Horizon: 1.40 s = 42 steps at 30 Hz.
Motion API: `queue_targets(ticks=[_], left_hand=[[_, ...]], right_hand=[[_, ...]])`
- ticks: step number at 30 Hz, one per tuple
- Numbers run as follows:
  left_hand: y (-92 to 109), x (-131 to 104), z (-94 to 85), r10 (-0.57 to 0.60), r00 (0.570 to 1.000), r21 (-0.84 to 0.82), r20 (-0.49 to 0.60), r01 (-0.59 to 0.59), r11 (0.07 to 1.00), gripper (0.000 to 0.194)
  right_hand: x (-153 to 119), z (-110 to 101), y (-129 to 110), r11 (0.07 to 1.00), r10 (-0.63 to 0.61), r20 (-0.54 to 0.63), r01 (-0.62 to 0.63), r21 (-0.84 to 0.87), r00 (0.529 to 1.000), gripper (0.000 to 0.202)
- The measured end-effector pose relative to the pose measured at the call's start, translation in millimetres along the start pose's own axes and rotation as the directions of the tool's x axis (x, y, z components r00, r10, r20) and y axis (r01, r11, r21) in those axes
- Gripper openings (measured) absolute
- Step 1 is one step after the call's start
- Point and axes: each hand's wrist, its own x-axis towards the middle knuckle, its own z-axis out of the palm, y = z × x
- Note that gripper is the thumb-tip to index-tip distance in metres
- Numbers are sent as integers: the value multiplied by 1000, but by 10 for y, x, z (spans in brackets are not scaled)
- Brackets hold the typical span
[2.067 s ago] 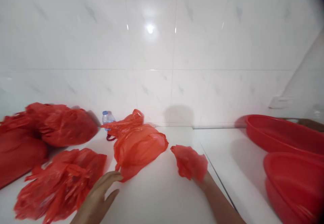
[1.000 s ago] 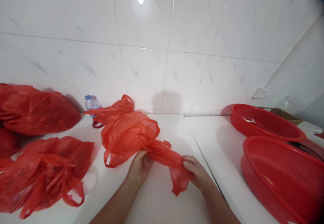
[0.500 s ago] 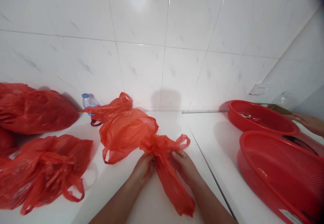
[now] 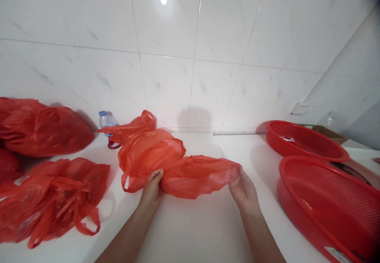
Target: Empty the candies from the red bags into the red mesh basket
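Observation:
A red plastic bag [image 4: 197, 178] is stretched sideways between my two hands, above the white table. My left hand [image 4: 152, 189] pinches its left end, with the thumb on top. On the right, my right hand [image 4: 244, 187] is closed on the bag's other end, its fingertips partly hidden by the plastic. Right behind my left hand lies another crumpled red plastic bag [image 4: 151, 152], its handle loops showing; the held bag overlaps its edge in view.
Full red bags [image 4: 56, 130] and a loose-handled red bag [image 4: 59, 199] lie at the left. A clear bottle [image 4: 103, 119] with a blue cap stands by the tiled wall. Two red plastic baskets [image 4: 297, 209] sit at the right, near a cardboard box [image 4: 332, 134].
My hands have moved apart, and the bag that hung down bunched is now spread out sideways. Another person's hand at the far right has mostly left the view.

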Motion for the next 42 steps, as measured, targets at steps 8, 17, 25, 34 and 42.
queue_targets(ticks=[8, 17, 25, 34, 42], left_hand=[[-92, -476, 193, 362, 908, 431, 213, -420, 799, 40], [-343, -657, 632, -1, 880, 580, 475, -312, 753, 35], [306, -770, 580, -153, 816, 152, 558, 80, 985, 9], [713, -426, 242, -37, 972, 3, 231, 38, 999, 7], [473, -1073, 315, 624, 285, 275, 728, -955, 115, 26]], right_hand=[[-114, 215, -48, 991, -57, 38, 52, 125, 998, 24], [-334, 430, 450, 981, 65, 232, -19, -194, 971, 19], [-209, 261, 360, 348, -79, 128, 148, -926, 989, 32], [-181, 240, 210, -538, -52, 101, 57, -841, 994, 22], [-274, 284, 400, -585, 94, 65, 108, -804, 993, 46]])
